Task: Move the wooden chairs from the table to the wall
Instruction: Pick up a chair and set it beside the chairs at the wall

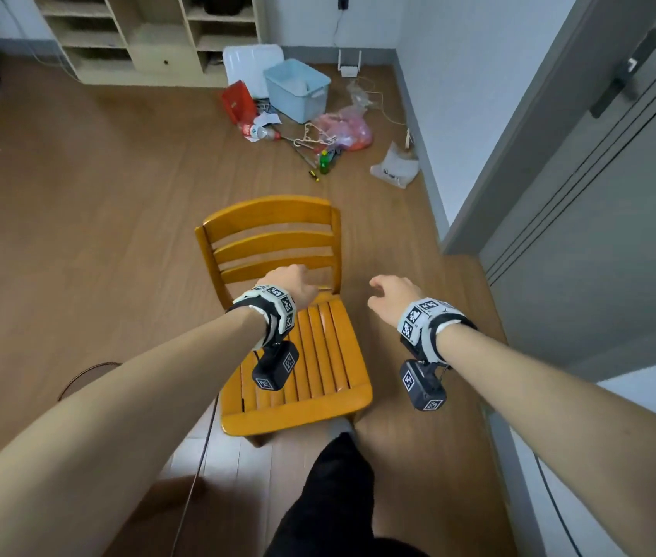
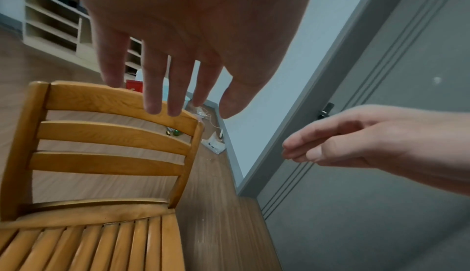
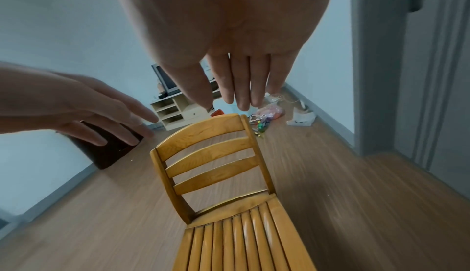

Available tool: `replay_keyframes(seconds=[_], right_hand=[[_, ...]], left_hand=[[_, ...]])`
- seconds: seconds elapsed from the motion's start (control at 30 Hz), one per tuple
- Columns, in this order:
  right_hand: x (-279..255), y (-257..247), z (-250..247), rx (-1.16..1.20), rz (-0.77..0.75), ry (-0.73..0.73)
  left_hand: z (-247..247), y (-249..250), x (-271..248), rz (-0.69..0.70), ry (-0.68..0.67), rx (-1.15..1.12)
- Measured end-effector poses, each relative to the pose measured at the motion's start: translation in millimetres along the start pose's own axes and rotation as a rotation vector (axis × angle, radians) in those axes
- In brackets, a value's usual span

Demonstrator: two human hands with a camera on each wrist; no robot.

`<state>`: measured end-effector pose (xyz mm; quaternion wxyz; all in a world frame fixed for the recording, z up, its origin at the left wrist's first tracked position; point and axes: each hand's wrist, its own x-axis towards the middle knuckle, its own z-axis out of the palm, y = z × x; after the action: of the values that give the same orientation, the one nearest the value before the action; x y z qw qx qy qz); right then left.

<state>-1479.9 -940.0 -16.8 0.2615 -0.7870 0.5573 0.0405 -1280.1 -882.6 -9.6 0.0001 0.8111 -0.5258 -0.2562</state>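
Observation:
A honey-coloured wooden chair (image 1: 298,351) with a slatted seat and a three-rail back stands on the wooden floor, its back turned away from me. My left hand (image 1: 290,285) hovers over the rear of the seat, fingers straight and spread, holding nothing. The left wrist view shows those fingers (image 2: 152,94) in front of the chair's top rail (image 2: 109,98); contact cannot be told. My right hand (image 1: 392,295) hangs in the air to the right of the chair, fingers relaxed and empty. In the right wrist view its fingers (image 3: 241,86) stay above the backrest (image 3: 203,132).
A grey door (image 1: 599,195) and its frame stand close on the right, beside a white wall (image 1: 459,94). Far ahead lie a blue bin (image 1: 298,90), a red box, bags and bottles on the floor. A beige shelf unit (image 1: 157,34) lines the far wall. A cable (image 1: 197,468) runs along the floor at my left.

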Motion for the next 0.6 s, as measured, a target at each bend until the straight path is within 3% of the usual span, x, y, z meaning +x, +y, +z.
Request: replay_keyframes(seconds=[0.23,0.43,0.6], right_hand=[[131.1,-40.5,-35.3,-0.095,-0.167,-0.091],[220.3,-104.4,-59.7,-0.19,-0.356,-0.192],[293.0,-164.9,-30.8,-0.313,-0.562,-0.324]], left_hand=[[-25.8,-14.8,110.8,-0.145,-0.009,-0.128],[-65.5,-57.9,154.7,-0.288,0.062,-0.238],[-65.2,-105.1,167.0,-0.521,0.108,-0.369]])
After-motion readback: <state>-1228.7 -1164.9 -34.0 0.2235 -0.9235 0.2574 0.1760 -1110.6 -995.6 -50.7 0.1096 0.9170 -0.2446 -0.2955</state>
